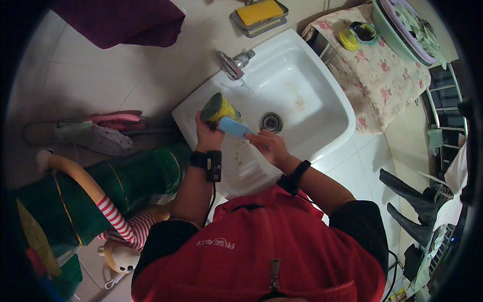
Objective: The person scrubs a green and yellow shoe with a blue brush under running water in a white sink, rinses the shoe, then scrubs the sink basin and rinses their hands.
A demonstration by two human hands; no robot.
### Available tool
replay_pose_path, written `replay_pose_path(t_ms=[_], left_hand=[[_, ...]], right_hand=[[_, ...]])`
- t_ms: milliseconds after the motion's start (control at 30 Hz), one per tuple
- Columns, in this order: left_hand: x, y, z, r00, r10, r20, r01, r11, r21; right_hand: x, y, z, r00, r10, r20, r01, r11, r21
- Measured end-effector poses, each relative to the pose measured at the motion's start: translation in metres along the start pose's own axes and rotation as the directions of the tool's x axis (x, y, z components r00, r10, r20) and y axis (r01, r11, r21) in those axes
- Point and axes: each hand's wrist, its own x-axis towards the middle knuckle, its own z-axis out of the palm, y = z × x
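Note:
My left hand (pixel 208 132) grips a yellow and green cup-like container (pixel 220 108) over the left part of a white ceramic sink (pixel 332 124). My right hand (pixel 269 145) holds the handle of a light blue brush or scraper (pixel 234 127), its wide end against the container's lower side. Which kind of tool it is, I cannot tell. A metal faucet (pixel 231 66) stands beyond the container, and a thin streak, perhaps water, shows by its spout. The round drain (pixel 271 122) lies right of the tool. Both my wrists wear black straps with small devices.
A soap dish (pixel 247 30) with a yellow block (pixel 260 12) sits behind the faucet. On the right, a flowered cloth (pixel 377 83) bears small yellow and teal items and stacked basins (pixel 400 41). Left are a green cylindrical object (pixel 139 177) and a plush monkey (pixel 120 256).

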Motion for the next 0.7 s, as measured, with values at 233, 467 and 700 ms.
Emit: replay_pose_path(t_ms=[233,467,700], left_hand=[[0.001,0.017,-0.002,0.983,0.038,-0.181,-0.034,0.999,0.025],[0.005,0.019,0.004,0.980,-0.129,-0.151,0.087,0.963,-0.254],[-0.001,0.016,-0.016,0.999,-0.021,-0.040,0.019,0.998,-0.060]], right_hand=[[0.000,0.000,0.008,0.970,0.072,-0.230,-0.053,0.995,0.090],[0.001,0.011,0.000,0.985,0.164,-0.046,-0.162,0.986,0.042],[-0.001,0.013,0.009,0.945,0.118,-0.305,-0.052,0.975,0.216]])
